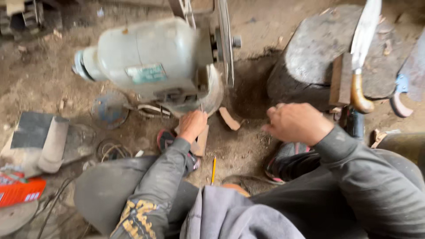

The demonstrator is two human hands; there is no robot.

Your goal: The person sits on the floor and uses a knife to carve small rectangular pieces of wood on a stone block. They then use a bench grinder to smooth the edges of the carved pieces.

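My left hand (192, 125) is clamped on a wood piece (201, 140) below the grinder (150, 62); my right hand (295, 122) hangs loosely curled, holding nothing, near the knife (362, 53).

Your left hand (191, 125) rests on flat tan wooden block (201, 140), lying on dirt just below pale green bench grinder motor (146, 57); block's upper part hidden under hand.

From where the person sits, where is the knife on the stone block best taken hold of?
Take the knife by its curved wooden handle, which points toward the person and hangs off the edge of the stone block. The right hand, just below it, could come from underneath, away from the blade.
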